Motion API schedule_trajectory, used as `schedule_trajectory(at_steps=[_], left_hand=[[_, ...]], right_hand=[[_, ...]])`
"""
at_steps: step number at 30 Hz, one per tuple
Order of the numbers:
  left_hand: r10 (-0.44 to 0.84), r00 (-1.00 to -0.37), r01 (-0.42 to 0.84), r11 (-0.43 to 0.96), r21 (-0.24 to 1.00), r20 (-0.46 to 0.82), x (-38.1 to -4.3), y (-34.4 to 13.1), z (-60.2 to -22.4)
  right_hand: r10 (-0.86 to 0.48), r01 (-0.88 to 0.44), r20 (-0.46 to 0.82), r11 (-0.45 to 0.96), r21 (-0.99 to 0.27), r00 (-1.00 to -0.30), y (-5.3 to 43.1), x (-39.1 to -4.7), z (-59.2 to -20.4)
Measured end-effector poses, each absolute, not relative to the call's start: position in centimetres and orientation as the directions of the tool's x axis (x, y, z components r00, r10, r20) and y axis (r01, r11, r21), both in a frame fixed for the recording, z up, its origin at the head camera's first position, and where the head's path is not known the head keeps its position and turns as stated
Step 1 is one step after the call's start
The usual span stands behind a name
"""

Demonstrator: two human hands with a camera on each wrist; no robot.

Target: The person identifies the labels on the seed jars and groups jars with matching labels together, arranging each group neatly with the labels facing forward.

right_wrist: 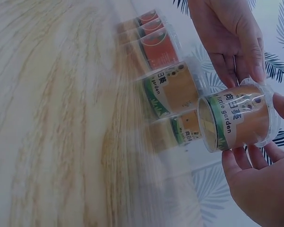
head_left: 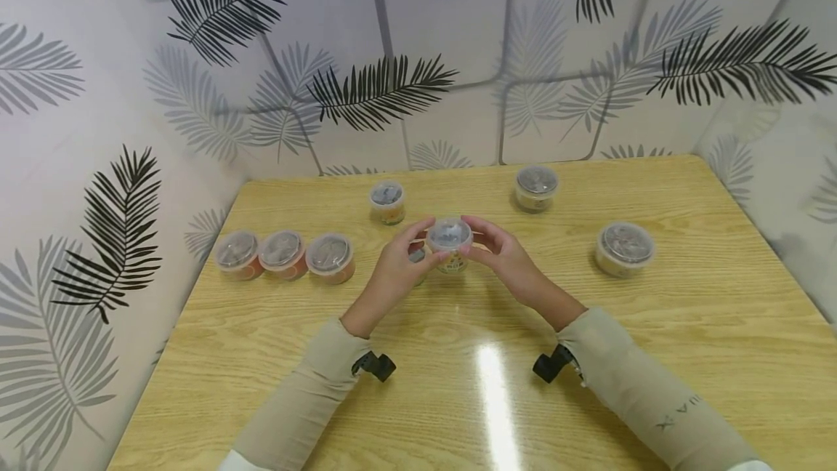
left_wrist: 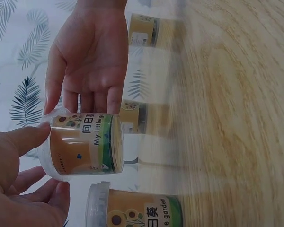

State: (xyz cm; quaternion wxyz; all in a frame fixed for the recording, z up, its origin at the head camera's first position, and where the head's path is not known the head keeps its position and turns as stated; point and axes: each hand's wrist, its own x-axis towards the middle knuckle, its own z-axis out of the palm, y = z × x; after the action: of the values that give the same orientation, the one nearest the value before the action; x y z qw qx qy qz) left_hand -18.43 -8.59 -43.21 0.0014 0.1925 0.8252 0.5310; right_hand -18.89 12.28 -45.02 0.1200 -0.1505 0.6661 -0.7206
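Both hands hold up a clear plastic cup [head_left: 451, 259] with a translucent lid, just above the wooden table. Its orange and green label [left_wrist: 104, 137] shows sunflowers and the words "My little garden". Fingers and thumb of the left hand [head_left: 404, 262] grip it from the left, near the lid. From the opposite side the right hand [head_left: 513, 262] grips it the same way, fingers around the rim in the right wrist view. A second sunflower cup [right_wrist: 168, 92] stands on the table beside the left hand, which mostly hides it in the head view.
Three red-labelled lidded cups [head_left: 330, 260] stand in a row at the left. Another sunflower cup [head_left: 388, 202] is farther back. On the right stand two pale-labelled cups, one at the back [head_left: 537, 189] and one nearer [head_left: 624, 249]. A leaf-patterned wall covering [head_left: 451, 115] borders the table [head_left: 706, 325].
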Motion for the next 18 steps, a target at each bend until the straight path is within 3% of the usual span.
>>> schedule_trajectory(at_steps=[18], left_hand=[[0.311, -0.94, 0.277, 0.464, 0.841, 0.138, -18.6, -8.2, -43.9]], right_hand=[[-0.38, 0.001, 0.02, -0.054, -0.999, -0.925, 12.2, -19.1, -46.2]])
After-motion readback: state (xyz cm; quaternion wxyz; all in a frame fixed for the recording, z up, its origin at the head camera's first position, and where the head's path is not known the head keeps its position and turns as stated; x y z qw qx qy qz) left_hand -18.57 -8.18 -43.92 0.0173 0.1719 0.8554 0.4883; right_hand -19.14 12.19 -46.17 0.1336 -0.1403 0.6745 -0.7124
